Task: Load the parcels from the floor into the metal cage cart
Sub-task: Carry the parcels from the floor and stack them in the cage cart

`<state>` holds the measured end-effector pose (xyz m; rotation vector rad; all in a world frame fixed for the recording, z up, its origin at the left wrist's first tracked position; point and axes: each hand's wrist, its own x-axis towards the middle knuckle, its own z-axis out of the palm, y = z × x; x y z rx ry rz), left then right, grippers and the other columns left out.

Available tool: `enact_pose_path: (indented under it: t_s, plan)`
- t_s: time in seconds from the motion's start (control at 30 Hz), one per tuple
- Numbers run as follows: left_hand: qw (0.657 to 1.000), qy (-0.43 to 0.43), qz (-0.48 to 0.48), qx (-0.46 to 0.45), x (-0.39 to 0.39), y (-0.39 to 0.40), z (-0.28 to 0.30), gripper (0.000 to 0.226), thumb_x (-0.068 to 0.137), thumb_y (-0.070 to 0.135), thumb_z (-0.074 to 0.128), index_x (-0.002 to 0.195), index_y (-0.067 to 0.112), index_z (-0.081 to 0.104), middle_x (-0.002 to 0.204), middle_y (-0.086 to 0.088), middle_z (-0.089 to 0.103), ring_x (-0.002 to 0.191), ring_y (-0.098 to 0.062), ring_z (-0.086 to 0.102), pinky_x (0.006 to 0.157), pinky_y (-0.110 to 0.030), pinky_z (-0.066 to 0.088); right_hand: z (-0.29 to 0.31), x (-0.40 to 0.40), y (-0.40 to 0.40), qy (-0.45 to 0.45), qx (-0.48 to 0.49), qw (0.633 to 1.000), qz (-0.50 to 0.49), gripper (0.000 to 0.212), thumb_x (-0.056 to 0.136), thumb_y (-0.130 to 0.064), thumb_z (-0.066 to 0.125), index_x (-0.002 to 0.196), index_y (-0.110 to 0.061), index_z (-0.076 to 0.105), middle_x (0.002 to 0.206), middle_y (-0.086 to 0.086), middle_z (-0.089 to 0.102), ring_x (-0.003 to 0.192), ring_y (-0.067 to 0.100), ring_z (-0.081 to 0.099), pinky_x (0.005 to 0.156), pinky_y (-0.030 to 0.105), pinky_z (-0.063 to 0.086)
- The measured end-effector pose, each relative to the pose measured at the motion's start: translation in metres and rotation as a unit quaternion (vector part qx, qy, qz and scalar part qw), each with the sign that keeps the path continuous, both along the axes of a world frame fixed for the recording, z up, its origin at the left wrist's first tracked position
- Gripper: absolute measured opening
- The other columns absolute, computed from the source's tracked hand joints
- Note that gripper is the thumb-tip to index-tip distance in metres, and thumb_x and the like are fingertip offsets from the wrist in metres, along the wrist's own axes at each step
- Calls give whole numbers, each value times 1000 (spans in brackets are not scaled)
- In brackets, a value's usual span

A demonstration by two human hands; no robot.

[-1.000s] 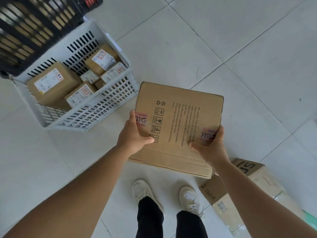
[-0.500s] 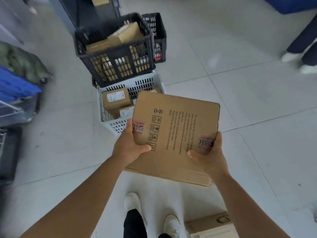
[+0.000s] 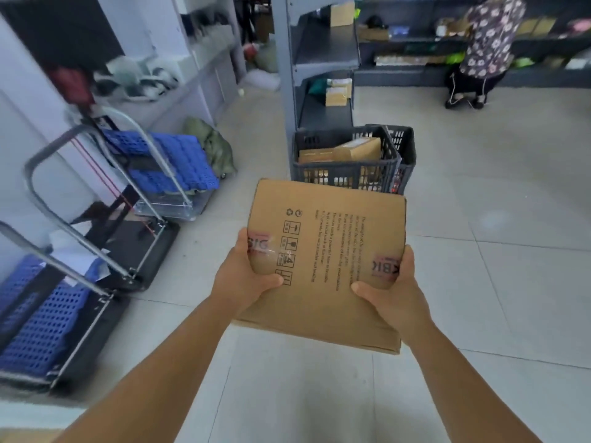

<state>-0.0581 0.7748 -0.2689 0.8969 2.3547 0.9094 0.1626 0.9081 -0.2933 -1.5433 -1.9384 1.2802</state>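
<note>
I carry a flat brown cardboard parcel [image 3: 326, 251] with black printed symbols and text, held in front of me above the tiled floor. My left hand [image 3: 246, 276] grips its left edge, thumb on top near a pink tape mark. My right hand [image 3: 388, 292] grips its right edge the same way. No metal cage cart shows clearly; two platform trolleys [image 3: 105, 199] with metal handles stand at the left.
A black plastic crate [image 3: 345, 174] holding brown parcels sits on the floor just beyond the parcel. Grey shelving [image 3: 319, 59] stands behind it. Blue crates [image 3: 41, 330] lie on the trolleys at left. A person [image 3: 486, 49] crouches at the far shelves, top right.
The view has swung up from the floor to the room. The white basket and my feet have dropped out of sight. Both hands keep the same grip on the parcel.
</note>
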Motion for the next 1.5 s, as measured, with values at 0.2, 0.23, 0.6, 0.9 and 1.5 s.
enact_pose_path:
  t_s: [0.2, 0.23, 0.6, 0.9, 1.5]
  plan:
    - [994, 15, 86, 59, -31, -102, 53, 77, 68, 20, 83, 126, 31, 35, 107, 14, 56, 95, -12, 55, 73, -26, 39, 61, -60, -67, 14, 25, 997, 68, 113, 71, -38, 84, 152, -33, 5, 146, -3, 40, 125, 23, 48, 99, 46, 45]
    - [993, 19, 98, 63, -35, -122, 64, 79, 69, 20, 83, 130, 31, 33, 109, 13, 54, 94, -13, 53, 74, -27, 38, 72, -70, -82, 14, 27, 996, 84, 118, 72, -38, 83, 153, -34, -3, 151, -3, 36, 131, 25, 43, 104, 46, 42]
    - [957, 89, 238, 141, -71, -355, 151, 84, 69, 21, 82, 134, 31, 30, 115, 11, 54, 103, -16, 56, 80, -36, 48, 174, -161, -267, 88, 78, 964, 240, 115, 77, -34, 80, 152, -36, -6, 148, -7, 38, 135, 23, 40, 105, 51, 37]
    - [908, 165, 344, 173, -84, -513, 219, 97, 69, 23, 82, 145, 32, 21, 118, 9, 52, 101, -17, 53, 83, -37, 46, 235, -229, -400, 165, 127, 920, 331, 109, 71, -38, 82, 150, -41, 6, 137, -13, 47, 125, 18, 48, 99, 50, 45]
    - [794, 223, 543, 156, -135, -732, 237, 101, 69, 21, 83, 147, 30, 19, 118, 8, 52, 104, -15, 52, 81, -30, 41, 256, -404, -609, 198, 119, 802, 550, 101, 79, -38, 77, 151, -36, 5, 136, -9, 51, 123, 25, 51, 88, 39, 41]
